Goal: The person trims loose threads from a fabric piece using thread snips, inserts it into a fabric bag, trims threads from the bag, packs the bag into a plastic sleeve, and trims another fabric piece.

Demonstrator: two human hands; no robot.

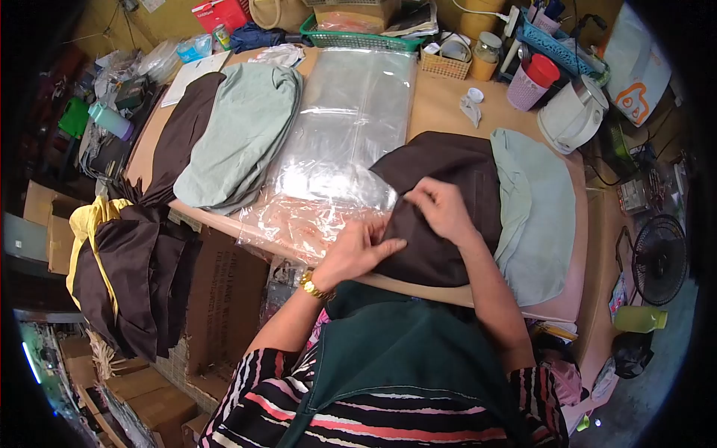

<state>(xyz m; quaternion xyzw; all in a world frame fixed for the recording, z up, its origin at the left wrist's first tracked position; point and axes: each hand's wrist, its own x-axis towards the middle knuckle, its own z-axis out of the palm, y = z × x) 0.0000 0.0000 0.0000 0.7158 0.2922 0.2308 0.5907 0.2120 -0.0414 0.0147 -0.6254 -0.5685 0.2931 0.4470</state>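
A dark brown cloth piece [448, 257] lies near the table's front edge, beside clear plastic sheets [347, 112]. My left hand [358, 250], with a gold watch at the wrist, rests at the cloth's left edge, thumb on the fabric; its fingertips are partly hidden. My right hand [441, 209] pinches the upper left part of the same cloth between thumb and fingers. Pale green cloth [541, 216] lies directly to its right. On the left of the table, another pale green pile [243, 131] overlaps brown cloth [183, 138].
Brown and yellow cloth [123, 261] hangs at the left table edge, above cardboard boxes [149, 396]. Along the back stand a green basket [362, 41], a red cup [542, 70] and a white kettle [571, 116]. A black fan [659, 257] is at the right.
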